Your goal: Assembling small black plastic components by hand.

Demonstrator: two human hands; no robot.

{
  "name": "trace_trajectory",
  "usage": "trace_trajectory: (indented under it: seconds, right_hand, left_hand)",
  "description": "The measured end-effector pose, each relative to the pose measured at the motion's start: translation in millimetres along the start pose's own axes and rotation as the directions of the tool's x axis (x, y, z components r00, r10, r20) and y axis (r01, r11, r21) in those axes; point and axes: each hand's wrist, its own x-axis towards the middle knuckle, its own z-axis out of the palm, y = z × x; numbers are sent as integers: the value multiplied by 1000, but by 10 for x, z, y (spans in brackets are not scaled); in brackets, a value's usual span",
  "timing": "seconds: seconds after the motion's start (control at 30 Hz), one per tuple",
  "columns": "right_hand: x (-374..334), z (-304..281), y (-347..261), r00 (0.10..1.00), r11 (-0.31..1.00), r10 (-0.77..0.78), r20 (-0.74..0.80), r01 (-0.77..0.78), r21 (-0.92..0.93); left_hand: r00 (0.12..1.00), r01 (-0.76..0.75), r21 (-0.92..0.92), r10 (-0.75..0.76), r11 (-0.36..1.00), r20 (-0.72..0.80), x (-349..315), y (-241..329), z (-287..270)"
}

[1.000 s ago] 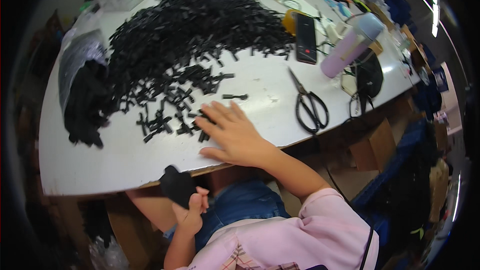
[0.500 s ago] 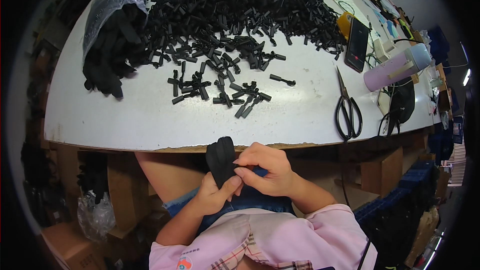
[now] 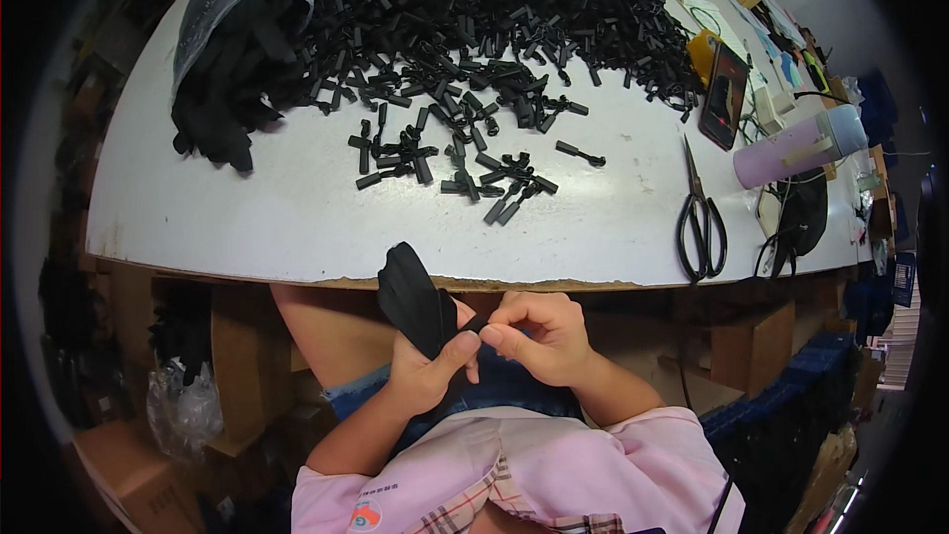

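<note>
My left hand (image 3: 425,376) is closed around a folded bundle of flat black strips (image 3: 410,299) that look like zipper tape, held just off the table's near edge above my lap. The bundle's rounded top leans to the left. At its right side, my right hand (image 3: 546,338) pinches a short black end with thumb and forefinger, close to my left thumb. Whether a small part is on that end is too small to make out. Beyond both hands, several loose black zipper pulls (image 3: 397,156) lie on the white table (image 3: 247,227).
A large heap of black zipper pulls (image 3: 484,0) covers the far table. At left, a clear plastic bag (image 3: 203,15) spills black strips (image 3: 222,99). To the right are black-handled scissors (image 3: 702,232), a phone (image 3: 724,99) and a lilac bottle (image 3: 786,150). Cardboard boxes (image 3: 138,480) stand below.
The bundle's top has swung left and tilted more. My right hand has drawn slightly right, so a dark end shows between the hands. The table's things have shifted right in view.
</note>
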Motion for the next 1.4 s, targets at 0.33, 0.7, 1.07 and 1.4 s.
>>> trace_trajectory:
  seconds: [0.33,0.7,1.07,1.4]
  right_hand:
    - [-65,94,252,915,609,376,145,-362,706]
    - [-6,30,78,992,965,-124,-24,126,229]
    - [-47,182,26,942,721,-311,126,320,-614]
    - [12,70,128,882,783,-465,70,447,-432]
  left_hand:
    - [755,-607,687,561,400,341,-1,2,-2]
    - [923,335,-253,-369,908,-104,42,37,-18]
    - [997,47,51,-50,998,52,19,-65,-36]
    - [986,43,157,-67,987,154,12,-22,17]
